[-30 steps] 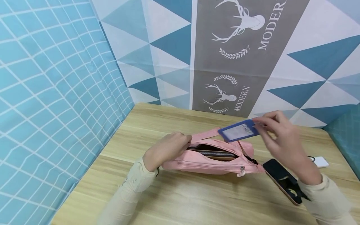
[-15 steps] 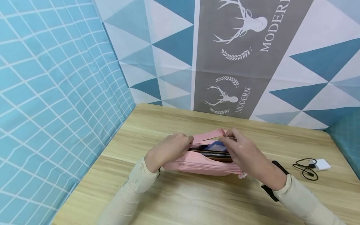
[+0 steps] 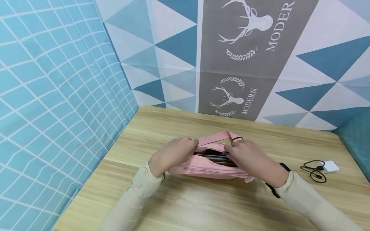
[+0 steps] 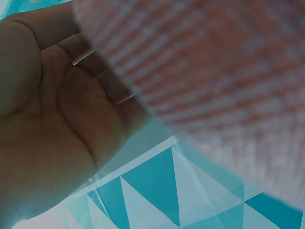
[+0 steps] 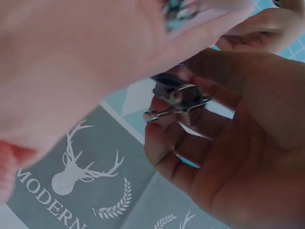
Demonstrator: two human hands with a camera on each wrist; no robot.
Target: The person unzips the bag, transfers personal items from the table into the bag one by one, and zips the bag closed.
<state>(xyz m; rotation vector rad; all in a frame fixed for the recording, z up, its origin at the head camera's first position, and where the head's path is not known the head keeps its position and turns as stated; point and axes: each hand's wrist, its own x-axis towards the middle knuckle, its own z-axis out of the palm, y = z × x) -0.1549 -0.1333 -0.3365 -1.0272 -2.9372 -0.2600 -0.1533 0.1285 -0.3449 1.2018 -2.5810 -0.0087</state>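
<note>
A pink waist bag lies on the wooden table with its main pocket unzipped. My left hand pinches the left end of the opening between thumb and fingers. In the left wrist view, ribbed pink fabric covers its fingertips. My right hand is at the right of the opening, holding a blue card holder, of which only a sliver shows inside the pocket. A metal clip hangs beside the right fingers in the right wrist view. A dark zipped pouch sits inside the bag.
To the right lie a white charger block and a coiled black cable. The bag's pink strap loops behind it. Patterned cloth backs the wooden table. Black edges show around the right wrist.
The right hand has brought the blue card holder left and down from above the bag into the open pocket, where it has sunk mostly out of sight. The left hand keeps its grip.
</note>
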